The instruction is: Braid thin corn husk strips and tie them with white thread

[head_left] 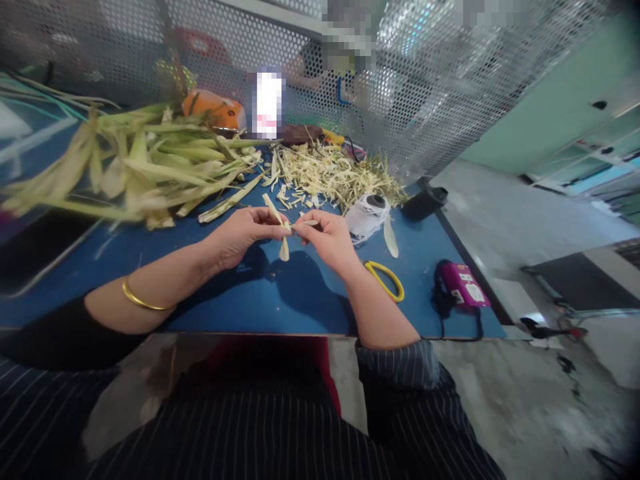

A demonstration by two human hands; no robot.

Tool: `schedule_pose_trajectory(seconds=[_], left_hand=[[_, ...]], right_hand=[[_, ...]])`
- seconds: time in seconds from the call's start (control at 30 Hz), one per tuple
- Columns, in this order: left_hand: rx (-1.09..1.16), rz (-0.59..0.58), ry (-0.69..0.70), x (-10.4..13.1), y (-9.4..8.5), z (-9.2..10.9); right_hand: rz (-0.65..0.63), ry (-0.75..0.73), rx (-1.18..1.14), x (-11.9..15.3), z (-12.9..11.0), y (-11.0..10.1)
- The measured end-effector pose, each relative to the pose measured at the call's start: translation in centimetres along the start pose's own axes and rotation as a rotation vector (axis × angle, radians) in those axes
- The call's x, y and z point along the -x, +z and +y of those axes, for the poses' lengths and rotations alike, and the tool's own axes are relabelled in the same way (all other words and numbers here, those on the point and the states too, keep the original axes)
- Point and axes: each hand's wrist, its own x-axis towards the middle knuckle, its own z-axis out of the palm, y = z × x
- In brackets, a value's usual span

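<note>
Left hand [255, 230] and right hand [325, 235] nearly meet above a blue worktop [310, 293], fingers closed, pinching pale husk strips [284, 233] between thumbs and fingertips.

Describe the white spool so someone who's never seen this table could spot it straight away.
On the blue table, find the heap of pale shreds by the perforated metal screen. At the heap's near right edge, beside the right hand, sits the white spool. White strands wrapped around a dark core set it apart from the black cylinder to its right.
</note>
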Motion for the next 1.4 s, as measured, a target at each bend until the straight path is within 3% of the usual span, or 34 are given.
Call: schedule_pose_trajectory(seconds=[0.43, 0.6, 0.83, 1.0, 1.13, 1.2, 1.3, 1.33, 1.4], left_hand=[[-0.002, 0.086, 0.048, 0.2, 0.7, -0.3], [-0.117, 0.141, 0.138, 0.2, 1.0, -0.5], [-0.354, 0.172, 0.286, 0.2, 0.9, -0.4], [-0.396, 0.162, 0.367, 0.4, 1.1, -0.4], [-0.41, 0.212, 0.317, 0.4, 1.1, -0.1], [-0.328, 0.239, 0.273, 0.2, 0.8, 0.1], [-0.188, 0.28, 0.248, -0.1, 0.2, 0.4], [-0.158, 0.297, 0.242, -0.2, -0.1, 0.5], [-0.11, 0.318, 0.216, -0.4, -0.4, 0.5]], right_hand=[[-0.033, 0.053, -0.27, -0.2, 0.3, 0.3], [0.054, 0.084, -0.309, -0.1, 0.1, 0.7], [-0.008, 0.227, -0.47, -0.1, 0.4, 0.5], [-0.021, 0.323, -0.557, -0.3, 0.7, 0.8], [-0.044, 0.218, -0.369, -0.3, 0.0, 0.0], [0.065, 0.059, -0.156, -0.2, -0.6, -1.4], [0.352, -0.115, 0.134, 0.1, -1.1, -4.3], [0.4, -0.123, 0.214, 0.2, -1.0, -5.2], [0.369, -0.075, 0.385, 0.3, -0.6, -6.3]])
